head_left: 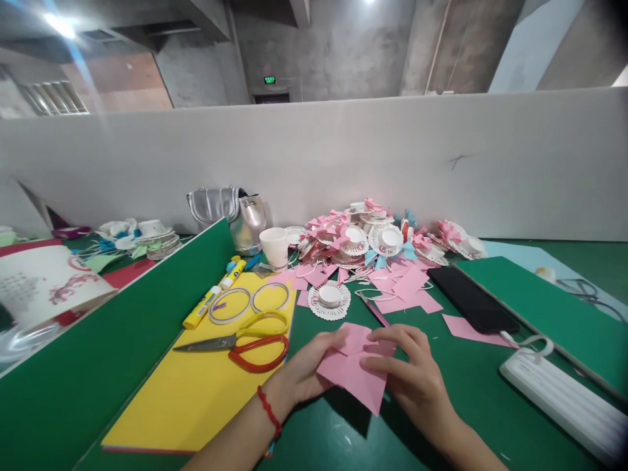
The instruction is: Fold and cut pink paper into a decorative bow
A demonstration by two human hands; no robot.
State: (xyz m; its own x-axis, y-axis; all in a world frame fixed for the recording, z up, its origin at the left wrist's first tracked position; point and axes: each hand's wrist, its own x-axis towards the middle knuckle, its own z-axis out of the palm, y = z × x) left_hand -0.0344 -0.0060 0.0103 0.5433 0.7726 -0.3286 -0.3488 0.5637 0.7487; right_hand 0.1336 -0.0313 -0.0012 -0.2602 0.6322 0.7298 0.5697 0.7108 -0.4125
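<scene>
A folded pink paper piece [354, 373] lies on the green table [471, 392] in front of me. My left hand [307, 373] holds its left edge, thumb on top; a red string bracelet circles that wrist. My right hand [409, 376] presses on its right side, fingers curled over the paper. Just beyond the paper sits a white paper-cup hat with a frilled brim [329, 299]. Loose pink paper squares [405, 291] lie past it.
A yellow sheet stack [196, 386] at left carries scissors [245, 341], two tape rings [248, 301] and a glue stick [202, 307]. A heap of finished hats [377, 239], a white cup [275, 247], a silver bag [230, 212], a black phone [471, 299], a white power bank [564, 399] and green boards [549, 314] surround me.
</scene>
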